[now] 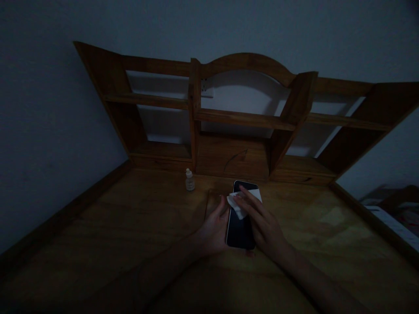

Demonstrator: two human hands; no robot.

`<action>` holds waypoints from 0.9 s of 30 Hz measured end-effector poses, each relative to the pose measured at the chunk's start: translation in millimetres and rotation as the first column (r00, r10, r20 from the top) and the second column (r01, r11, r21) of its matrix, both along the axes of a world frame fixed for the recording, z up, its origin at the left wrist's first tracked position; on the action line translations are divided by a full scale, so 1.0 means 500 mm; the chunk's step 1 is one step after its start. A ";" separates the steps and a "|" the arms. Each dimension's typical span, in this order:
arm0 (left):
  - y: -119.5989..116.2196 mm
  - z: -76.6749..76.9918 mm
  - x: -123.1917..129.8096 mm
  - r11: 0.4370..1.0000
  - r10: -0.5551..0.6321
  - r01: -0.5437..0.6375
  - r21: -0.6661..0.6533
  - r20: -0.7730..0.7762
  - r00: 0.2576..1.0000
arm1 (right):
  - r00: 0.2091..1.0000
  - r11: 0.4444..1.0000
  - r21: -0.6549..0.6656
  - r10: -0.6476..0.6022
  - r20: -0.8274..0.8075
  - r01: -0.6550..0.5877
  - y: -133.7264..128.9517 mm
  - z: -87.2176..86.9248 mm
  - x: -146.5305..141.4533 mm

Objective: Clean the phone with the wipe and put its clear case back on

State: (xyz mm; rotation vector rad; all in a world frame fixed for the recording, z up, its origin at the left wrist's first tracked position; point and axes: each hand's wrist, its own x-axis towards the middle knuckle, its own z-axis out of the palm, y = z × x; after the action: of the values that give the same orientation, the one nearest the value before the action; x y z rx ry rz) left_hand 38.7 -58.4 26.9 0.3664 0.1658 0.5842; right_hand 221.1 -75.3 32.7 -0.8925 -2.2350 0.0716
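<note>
A dark-screened smartphone (240,233) with a pale edge rests in my left hand (214,231). The thumb lies along its left side, and the other fingers are mostly hidden beneath it. Over the upper half of the screen, my right hand (263,224) presses a white tissue (237,207) against the glass with its fingers. Part of the tissue spreads out past the phone's right edge. Under and behind the phone, a flat brownish rectangular piece (212,203) lies on the wooden desk (157,222); what it is I cannot tell.
Left of the phone stands a small clear bottle with a white cap (190,181). A wooden shelf unit (242,117) runs along the back of the desk. A wall socket (207,88) shows through it. Off the desk's right side sits a white object (394,222). The light is dim.
</note>
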 end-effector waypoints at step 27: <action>0.011 -0.016 -0.003 0.990 0.046 -0.031 -0.137 0.106 0.993 | 0.954 0.982 0.190 -0.078 0.289 0.023 0.001 -0.011 -0.011</action>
State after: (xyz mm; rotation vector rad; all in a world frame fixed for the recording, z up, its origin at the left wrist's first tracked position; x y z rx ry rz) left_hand 37.2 -53.0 19.0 0.1994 0.1071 0.6263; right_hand 215.5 -74.5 27.4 -0.9049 -2.4419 -0.3087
